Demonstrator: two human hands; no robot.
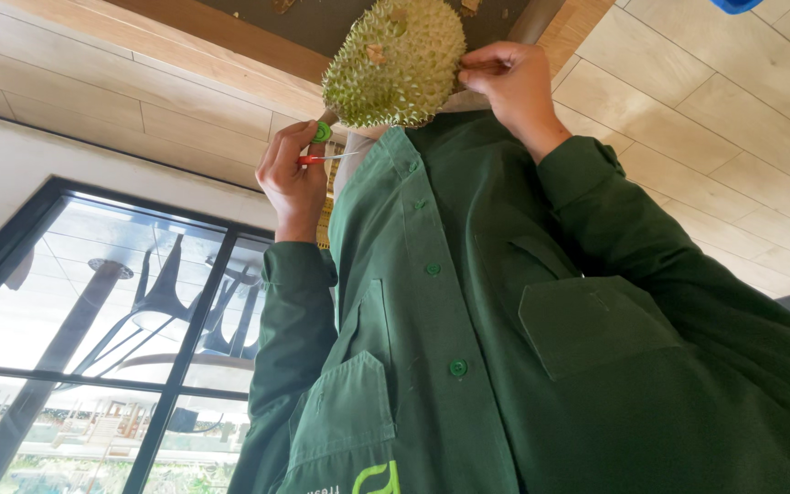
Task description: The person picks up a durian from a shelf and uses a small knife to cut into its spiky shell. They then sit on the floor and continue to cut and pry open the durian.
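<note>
A spiky green durian (395,59) is held up at the top of the view, just above the collar of a dark green button shirt (468,302). My left hand (509,87) grips the durian's right side, its fingers pinched into the husk. My right hand (293,178) sits just below and left of the fruit. It is closed on a small tool (322,155) with a red handle, a green round end and a thin metal tip pointing toward the durian's underside. The durian hides whatever is behind it.
The green shirt with two chest pockets fills the middle and right. Pale wood planks (688,101) run across the top. A black-framed window (121,348) at lower left shows dark chair shapes. A blue object (735,5) peeks in at the top right.
</note>
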